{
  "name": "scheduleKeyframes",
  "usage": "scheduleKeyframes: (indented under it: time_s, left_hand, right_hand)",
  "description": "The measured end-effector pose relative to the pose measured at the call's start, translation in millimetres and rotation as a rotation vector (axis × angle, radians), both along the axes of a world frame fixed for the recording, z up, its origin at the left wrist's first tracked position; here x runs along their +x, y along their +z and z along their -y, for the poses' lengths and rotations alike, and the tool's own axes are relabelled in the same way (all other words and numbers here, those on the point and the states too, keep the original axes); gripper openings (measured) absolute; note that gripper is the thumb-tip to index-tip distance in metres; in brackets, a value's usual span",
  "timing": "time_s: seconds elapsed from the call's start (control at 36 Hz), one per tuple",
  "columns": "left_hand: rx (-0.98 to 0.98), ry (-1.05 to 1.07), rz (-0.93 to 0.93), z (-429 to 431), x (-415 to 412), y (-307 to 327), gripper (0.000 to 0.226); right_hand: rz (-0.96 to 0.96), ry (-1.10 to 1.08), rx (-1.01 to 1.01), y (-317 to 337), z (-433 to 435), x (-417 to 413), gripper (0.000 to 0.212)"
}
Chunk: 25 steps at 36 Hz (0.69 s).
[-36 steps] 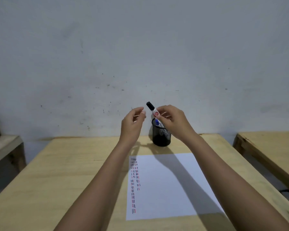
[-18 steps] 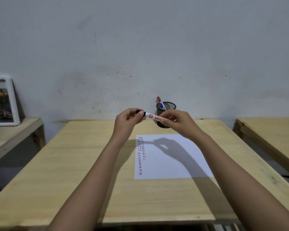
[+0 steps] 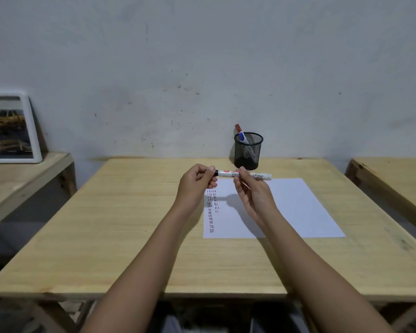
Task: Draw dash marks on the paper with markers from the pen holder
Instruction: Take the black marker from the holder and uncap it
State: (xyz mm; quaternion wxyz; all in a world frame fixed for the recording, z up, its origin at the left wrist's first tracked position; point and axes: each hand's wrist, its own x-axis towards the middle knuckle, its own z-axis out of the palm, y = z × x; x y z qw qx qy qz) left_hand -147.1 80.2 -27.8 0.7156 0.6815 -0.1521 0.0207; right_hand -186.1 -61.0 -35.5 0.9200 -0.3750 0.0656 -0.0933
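A white board marker with a black cap [image 3: 228,174] is held level above the table, between both hands. My left hand [image 3: 197,185] pinches its black cap end; my right hand [image 3: 251,192] grips the barrel near its middle. Under the hands lies a white sheet of paper [image 3: 296,207] with columns of short red and black dashes [image 3: 211,210] along its left side. Behind it stands a black mesh pen holder [image 3: 248,151] with a red-capped and a blue marker [image 3: 240,134] sticking out.
The wooden table [image 3: 130,224] backs onto a grey wall. A white-framed picture [image 3: 10,128] leans on a lower table at the left. Another wooden table [image 3: 394,183] stands at the right.
The marker came out of the holder and was turned level. My left hand closed on its cap end. Both hands came nearer to me, over the paper's top edge.
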Motion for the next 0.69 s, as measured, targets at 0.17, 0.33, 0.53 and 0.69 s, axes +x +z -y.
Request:
scheduleKeyframes:
  time_s: [0.17,0.33,0.53,0.69]
  left_hand:
    - [-0.048,-0.031,-0.092,-7,0,-6,0.017]
    - [-0.121,-0.073,-0.199,-12,5,-8,0.019]
    - [-0.062,0.012,-0.261,-35,16,-11,0.019]
    - [0.468,0.238,-0.061,-51,20,-20,0.011]
  right_hand:
    - [0.047,-0.020,-0.163,-3,2,4,0.011]
    - [0.141,0.030,-0.298,1,6,8,0.011]
    - [0.177,0.029,-0.304,5,20,8,0.010]
    - [0.078,-0.074,-0.275,-5,28,11,0.010]
